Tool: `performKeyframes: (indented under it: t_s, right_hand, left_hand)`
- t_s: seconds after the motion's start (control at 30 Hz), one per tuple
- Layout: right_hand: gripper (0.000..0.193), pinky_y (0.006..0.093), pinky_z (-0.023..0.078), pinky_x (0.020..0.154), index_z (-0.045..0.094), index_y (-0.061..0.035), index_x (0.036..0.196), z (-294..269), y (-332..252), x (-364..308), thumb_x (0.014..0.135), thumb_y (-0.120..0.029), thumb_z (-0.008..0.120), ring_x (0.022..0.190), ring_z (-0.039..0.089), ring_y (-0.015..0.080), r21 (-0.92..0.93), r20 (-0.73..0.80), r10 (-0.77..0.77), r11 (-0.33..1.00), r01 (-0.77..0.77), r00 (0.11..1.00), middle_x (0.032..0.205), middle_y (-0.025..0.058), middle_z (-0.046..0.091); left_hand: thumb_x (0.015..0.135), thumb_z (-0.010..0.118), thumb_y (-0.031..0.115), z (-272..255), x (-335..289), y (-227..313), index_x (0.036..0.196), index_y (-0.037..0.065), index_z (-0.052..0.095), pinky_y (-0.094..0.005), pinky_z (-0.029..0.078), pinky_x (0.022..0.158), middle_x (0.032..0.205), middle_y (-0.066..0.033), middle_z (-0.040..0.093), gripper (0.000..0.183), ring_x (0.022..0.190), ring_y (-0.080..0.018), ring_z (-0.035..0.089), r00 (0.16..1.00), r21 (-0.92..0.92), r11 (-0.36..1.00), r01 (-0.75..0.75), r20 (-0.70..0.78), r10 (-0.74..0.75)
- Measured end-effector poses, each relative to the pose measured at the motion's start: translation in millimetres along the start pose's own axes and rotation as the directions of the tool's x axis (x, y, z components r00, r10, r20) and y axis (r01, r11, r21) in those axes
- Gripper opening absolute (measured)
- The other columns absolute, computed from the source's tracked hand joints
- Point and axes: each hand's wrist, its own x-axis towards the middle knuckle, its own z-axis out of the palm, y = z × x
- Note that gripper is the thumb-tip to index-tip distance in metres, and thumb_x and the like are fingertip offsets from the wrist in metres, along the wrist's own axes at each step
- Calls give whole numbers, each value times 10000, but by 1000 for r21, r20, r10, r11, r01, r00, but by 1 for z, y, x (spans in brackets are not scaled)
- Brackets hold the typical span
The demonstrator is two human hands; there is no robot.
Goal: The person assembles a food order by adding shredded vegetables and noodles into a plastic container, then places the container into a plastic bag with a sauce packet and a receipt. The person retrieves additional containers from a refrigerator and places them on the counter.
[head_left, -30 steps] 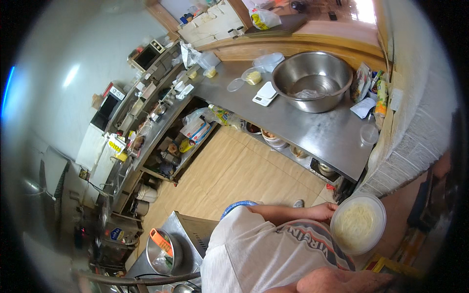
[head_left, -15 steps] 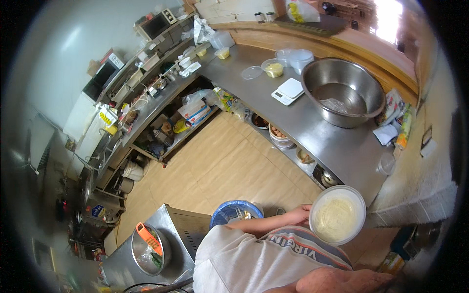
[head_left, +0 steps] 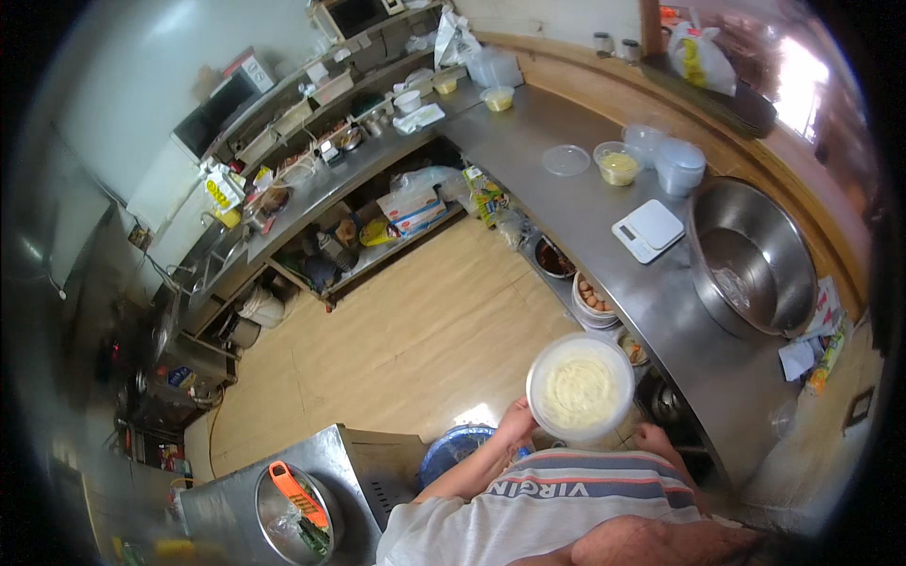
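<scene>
My left hand (head_left: 515,421) grips the edge of a round, pale plastic tub (head_left: 580,387), its fingers closed on the rim. The tub is held in front of my body, over the floor and close to the counter edge, and has a pale yellow mass inside. Just right of the tub, low by the counter, is my right hand (head_left: 651,438); it looks loosely open, and nothing shows in it. A white kitchen scale (head_left: 648,231) sits on the steel counter (head_left: 661,302), beside a large steel basin (head_left: 755,255) that has clear plastic film in it.
On the counter are another tub of yellow food (head_left: 618,166), a loose lid (head_left: 566,160) and stacked clear tubs (head_left: 680,165). Eggs (head_left: 593,294) fill a bucket below. A blue bin (head_left: 453,453) and a steel bowl with an orange grater (head_left: 300,495) are at lower left.
The whole view has shifted, with the counter now farther right. The tub in my left hand has moved left and slightly up in the picture. My right hand has come into sight.
</scene>
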Motion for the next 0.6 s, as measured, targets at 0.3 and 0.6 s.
performKeyframes:
  t_s: [0.3,0.6]
  right_hand:
    - [244,280,481,743,578,24,1027,-28,-133,156,839,-131,577,842,615,162,360,74,-213,917,173,974,937,121,643]
    - [294,321,521,712,475,67,1077,-47,-307,335,905,-170,496,866,610,231,723,479,-310,670,-169,821,981,155,574]
  left_hand:
    - [857,539,69,-68,66,83,1093,36,571,-299,501,735,984,-76,635,240,858,-181,617,923,-150,951,-269,-323,210]
    - [899,445,99,-86,151,177,1222,-32,446,-348,430,905,1214,-129,515,349,1074,-228,526,840,-129,955,-266,-517,164]
